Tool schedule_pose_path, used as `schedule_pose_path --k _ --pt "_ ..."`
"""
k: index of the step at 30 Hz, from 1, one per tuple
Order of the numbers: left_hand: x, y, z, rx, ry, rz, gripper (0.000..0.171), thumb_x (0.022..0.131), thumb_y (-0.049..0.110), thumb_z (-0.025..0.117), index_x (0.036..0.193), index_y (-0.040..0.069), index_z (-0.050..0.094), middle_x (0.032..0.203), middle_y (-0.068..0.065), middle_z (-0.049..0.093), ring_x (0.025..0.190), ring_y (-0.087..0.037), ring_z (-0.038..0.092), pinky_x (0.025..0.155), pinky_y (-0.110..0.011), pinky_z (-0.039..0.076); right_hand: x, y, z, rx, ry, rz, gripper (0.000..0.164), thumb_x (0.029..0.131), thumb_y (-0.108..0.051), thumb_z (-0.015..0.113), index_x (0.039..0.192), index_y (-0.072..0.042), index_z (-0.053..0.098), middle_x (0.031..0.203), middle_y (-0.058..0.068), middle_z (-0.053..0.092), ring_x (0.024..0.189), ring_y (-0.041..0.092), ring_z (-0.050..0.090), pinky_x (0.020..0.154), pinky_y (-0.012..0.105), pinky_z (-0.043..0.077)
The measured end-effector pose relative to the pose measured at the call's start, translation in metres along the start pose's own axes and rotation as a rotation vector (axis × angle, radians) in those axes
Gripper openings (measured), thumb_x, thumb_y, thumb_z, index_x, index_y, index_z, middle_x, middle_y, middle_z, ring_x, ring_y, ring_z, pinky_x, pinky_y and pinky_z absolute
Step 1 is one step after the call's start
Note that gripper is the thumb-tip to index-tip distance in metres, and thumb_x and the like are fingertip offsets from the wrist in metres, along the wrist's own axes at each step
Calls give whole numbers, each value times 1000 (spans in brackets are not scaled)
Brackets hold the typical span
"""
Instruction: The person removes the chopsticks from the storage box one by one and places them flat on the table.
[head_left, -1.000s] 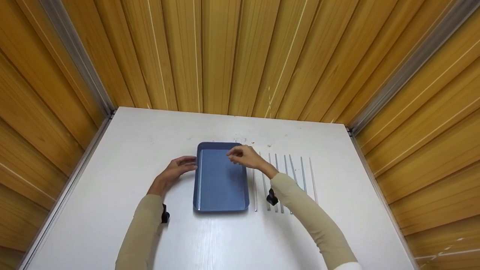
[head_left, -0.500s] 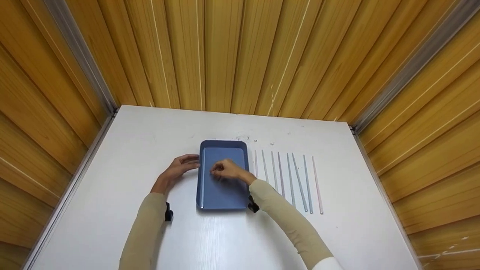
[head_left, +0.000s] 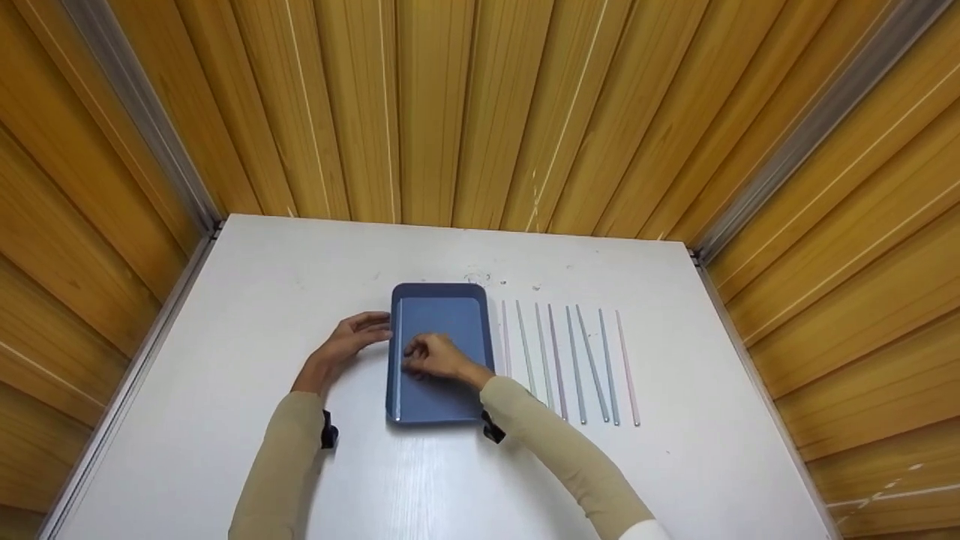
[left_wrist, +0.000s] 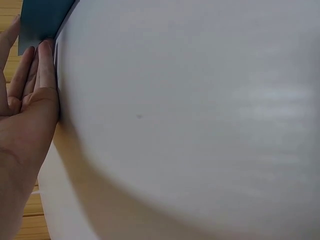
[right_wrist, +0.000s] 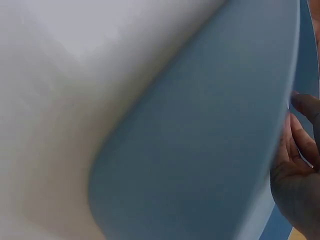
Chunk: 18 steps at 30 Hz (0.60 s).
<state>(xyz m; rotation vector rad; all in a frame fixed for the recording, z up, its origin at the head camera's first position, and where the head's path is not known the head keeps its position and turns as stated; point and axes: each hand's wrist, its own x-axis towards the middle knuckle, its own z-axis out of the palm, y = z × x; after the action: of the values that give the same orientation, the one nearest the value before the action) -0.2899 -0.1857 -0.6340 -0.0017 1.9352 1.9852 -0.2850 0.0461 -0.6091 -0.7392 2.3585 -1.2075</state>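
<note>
A blue rectangular tray [head_left: 442,315] lies on the white table. Along its left inner side runs one thin pale stick [head_left: 399,360]. My left hand [head_left: 349,343] rests against the tray's outer left wall, its fingers extended; in the left wrist view, this hand [left_wrist: 30,100] touches the tray edge [left_wrist: 45,20]. Over the tray floor reaches my right hand [head_left: 437,356], fingers loosely bent, fingertips close to the pale stick. The right wrist view has the tray wall [right_wrist: 190,130] hiding part of that hand [right_wrist: 295,175]; thumb and fingers look apart there, with nothing visibly held.
Right of the tray, several thin pastel sticks [head_left: 556,352] lie roughly parallel, two of them angled close together. Small marks [head_left: 478,277] dot the white table [head_left: 720,450] behind the tray. Wood-patterned panels [head_left: 427,112] enclose the table's back and sides.
My right hand has moved left and nearer across the tray, from its right rim toward the stick on the left side. The left hand stays at the tray wall.
</note>
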Motion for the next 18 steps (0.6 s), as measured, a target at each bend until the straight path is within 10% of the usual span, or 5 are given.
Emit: schedule_pose_path --k 7,18 --pt "1 1 -1 28 4 17 62 93 16 76 147 0 50 148 -22 56 134 -24 59 106 -26 50 2 -4 7 -212 62 -31 31 86 -23 83 101 1 73 85 12 71 66 0 49 63 14 41" --pt "0 1 3 30 27 6 61 92 18 77 146 3 53 148 -19 58 137 -28 56 118 -41 41 2 -18 8 -197 80 105 34 81 -19 87 100 4 71 71 2 65 55 2 49 55 14 38"
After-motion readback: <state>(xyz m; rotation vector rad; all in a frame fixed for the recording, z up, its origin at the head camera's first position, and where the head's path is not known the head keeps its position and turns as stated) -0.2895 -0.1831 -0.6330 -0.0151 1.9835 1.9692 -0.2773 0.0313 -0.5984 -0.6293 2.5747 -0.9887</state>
